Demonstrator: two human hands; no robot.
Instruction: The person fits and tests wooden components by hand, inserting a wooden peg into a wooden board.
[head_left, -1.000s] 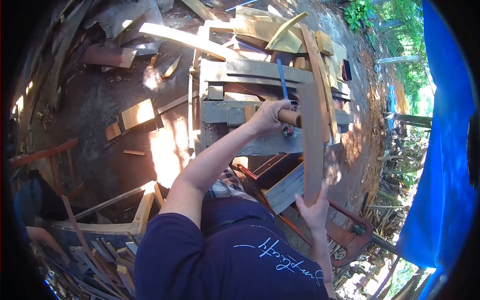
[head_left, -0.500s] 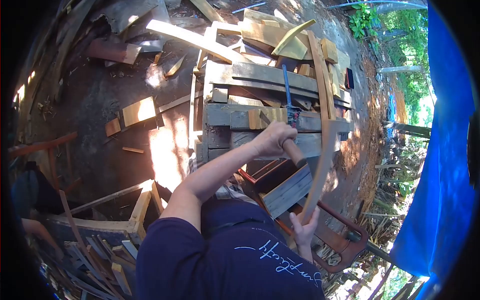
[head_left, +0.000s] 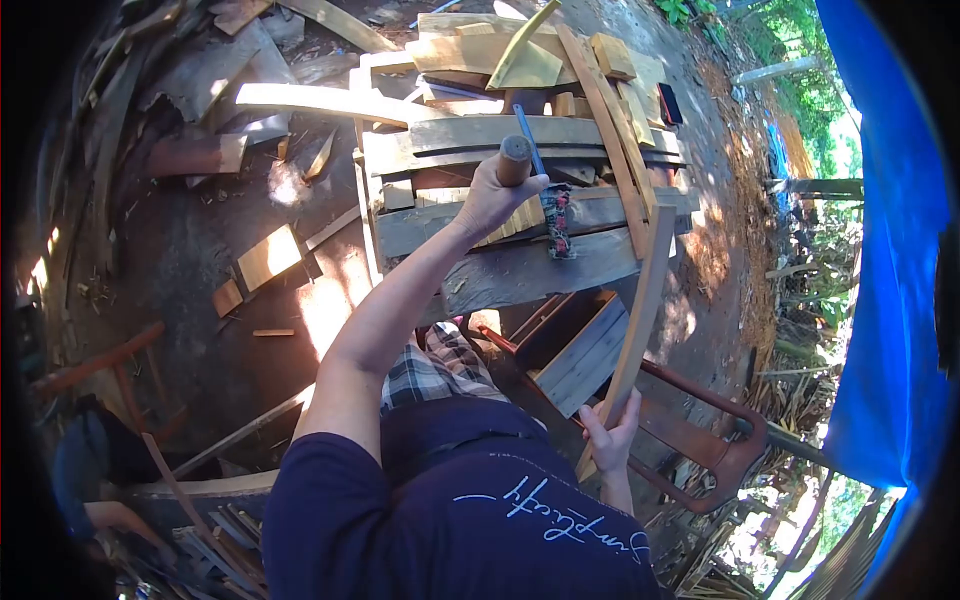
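Note:
My left hand (head_left: pixel 490 205) is wrapped round the wooden handle (head_left: pixel 514 165) of a tool, its round butt end tilted up toward me. The tool's other end is hidden below my fist, over a light wooden block (head_left: pixel 512 228) on the workbench (head_left: pixel 540 275). Beside that block lies a strip wrapped in patterned cloth (head_left: pixel 560 222), with a blue metal bar (head_left: pixel 527 135) behind it. My right hand (head_left: pixel 612 430) grips the lower part of a long, slightly curved wooden strip (head_left: pixel 640 320), which slants up to the bench's right side.
Boards and offcuts (head_left: pixel 480 55) are heaped on the far bench, near a dark phone (head_left: pixel 669 104). A grey-topped box (head_left: pixel 583 360) and a reddish-brown frame (head_left: pixel 735 470) stand close on my right. Another person's arm (head_left: pixel 120 520) shows at lower left. A blue tarp (head_left: pixel 890 250) hangs at right.
My left hand has moved left and away from me, and the handle has turned from pointing toward me to pointing upward. My right hand still holds the wooden strip. The view has shifted.

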